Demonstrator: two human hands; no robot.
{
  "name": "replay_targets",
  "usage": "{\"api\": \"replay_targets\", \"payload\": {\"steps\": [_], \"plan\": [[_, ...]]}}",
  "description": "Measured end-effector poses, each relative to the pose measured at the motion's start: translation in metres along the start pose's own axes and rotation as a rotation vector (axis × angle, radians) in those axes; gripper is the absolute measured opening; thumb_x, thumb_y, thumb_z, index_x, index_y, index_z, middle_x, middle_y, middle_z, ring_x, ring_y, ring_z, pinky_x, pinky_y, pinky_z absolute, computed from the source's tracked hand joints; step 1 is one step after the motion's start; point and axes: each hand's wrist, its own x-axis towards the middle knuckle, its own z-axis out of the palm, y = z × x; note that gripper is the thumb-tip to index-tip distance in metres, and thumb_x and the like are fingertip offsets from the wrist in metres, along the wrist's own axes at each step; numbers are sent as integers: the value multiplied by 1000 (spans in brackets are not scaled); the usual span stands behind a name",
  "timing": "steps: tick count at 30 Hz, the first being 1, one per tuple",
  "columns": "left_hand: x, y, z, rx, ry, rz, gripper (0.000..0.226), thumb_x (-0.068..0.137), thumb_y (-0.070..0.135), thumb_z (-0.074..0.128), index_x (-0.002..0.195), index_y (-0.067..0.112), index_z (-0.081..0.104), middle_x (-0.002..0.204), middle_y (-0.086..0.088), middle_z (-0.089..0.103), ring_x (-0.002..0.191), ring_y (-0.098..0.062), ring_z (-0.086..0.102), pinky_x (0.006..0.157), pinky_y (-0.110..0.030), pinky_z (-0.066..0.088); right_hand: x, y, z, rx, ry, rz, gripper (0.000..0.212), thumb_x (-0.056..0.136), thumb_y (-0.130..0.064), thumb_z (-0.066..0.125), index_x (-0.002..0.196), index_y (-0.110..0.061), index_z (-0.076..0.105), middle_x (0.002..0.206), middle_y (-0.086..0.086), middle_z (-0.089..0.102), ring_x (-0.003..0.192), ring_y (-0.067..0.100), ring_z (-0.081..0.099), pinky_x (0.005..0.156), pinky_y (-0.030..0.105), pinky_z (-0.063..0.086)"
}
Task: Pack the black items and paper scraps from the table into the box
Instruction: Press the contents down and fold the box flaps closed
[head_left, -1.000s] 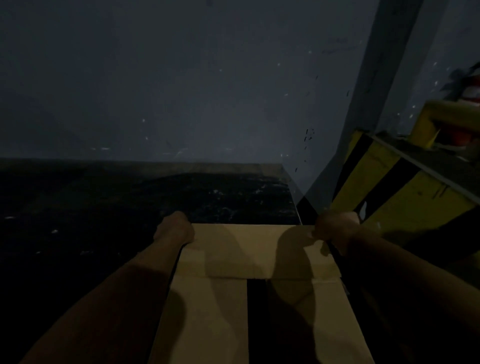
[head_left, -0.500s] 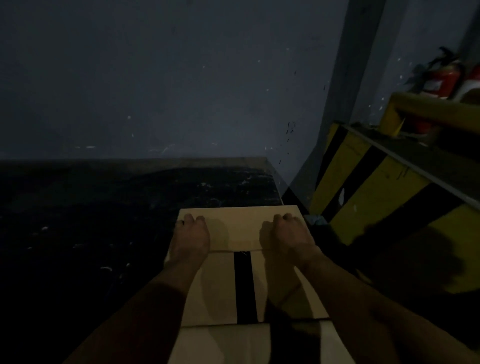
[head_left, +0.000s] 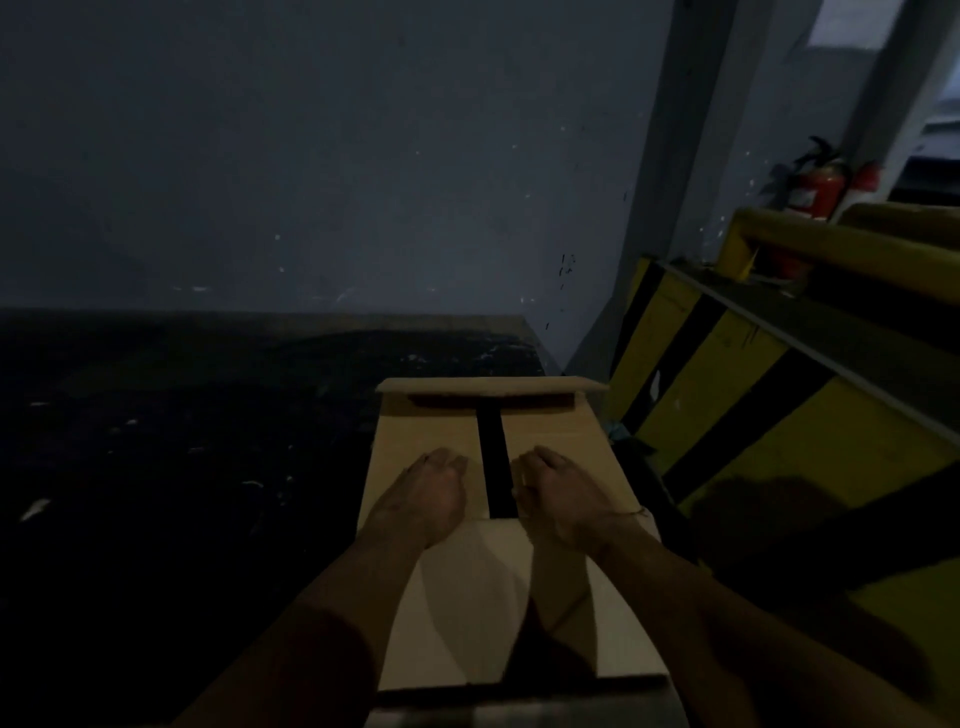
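Presently, the cardboard box (head_left: 550, 441) stands at the right end of the dark table (head_left: 182, 467), with its two long top flaps folded down and a narrow dark gap (head_left: 491, 457) running between them, front to back. The far flap (head_left: 491, 385) sits partly raised, its edge lifted clear of the long flaps and casting a shadow beneath. The near flap (head_left: 467, 613) lies extended toward the person, paler than the rest.

Left hand (head_left: 426, 499): resting palm-down on the left long flap, just left of the gap, fingers curled and relaxed; it grasps nothing. Right hand (head_left: 558, 501): resting palm-down on the right long flap, just right of the gap, fingers likewise curled; it grasps nothing. Both forearms reach over the near flap. A thin cord or band shows at the right wrist.

Table surface: dark, with small pale flecks (head_left: 36, 509) scattered across it, chiefly at left; whether these are paper scraps or marks cannot be told in the dim light. No black item can be made out against the dark top.

Surroundings: a grey wall (head_left: 337, 156) behind the table. To the right of the box, a yellow-and-black striped barrier (head_left: 769, 415), with a yellow rail (head_left: 831, 244) above it. Behind the rail, two red fire extinguishers (head_left: 818, 189) stand against the wall.
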Motion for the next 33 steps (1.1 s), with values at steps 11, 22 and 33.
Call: {"api": "replay_targets", "payload": {"steps": [11,22,33], "plan": [[-95,30,0,147,80,334,70,86,50,51,146,29,21,141,-7,32,129,-27,33,104,-39,34,-84,-17,-3,-133,-9,-100,46,95,-26,50,138,-12,39,140,15,41,122,36,42,101,40,38],[-121,47,-9,400,-96,353,104,61,58,67,144,28,12,146,-8,22,130,-33,27,105,-51,29,-119,-14,-10,-315,-190,-167,101,67,-56,72,147,-27,18,149,10,26,133,37,29,104,54,33],[-69,46,-134,454,222,264,33,88,33,50,118,19,49,111,-9,58,94,-26,57,78,-39,47,-68,-26,-120,-243,136,-125,27,87,-34,57,110,-20,60,102,6,62,91,26,59,75,35,48]]}}
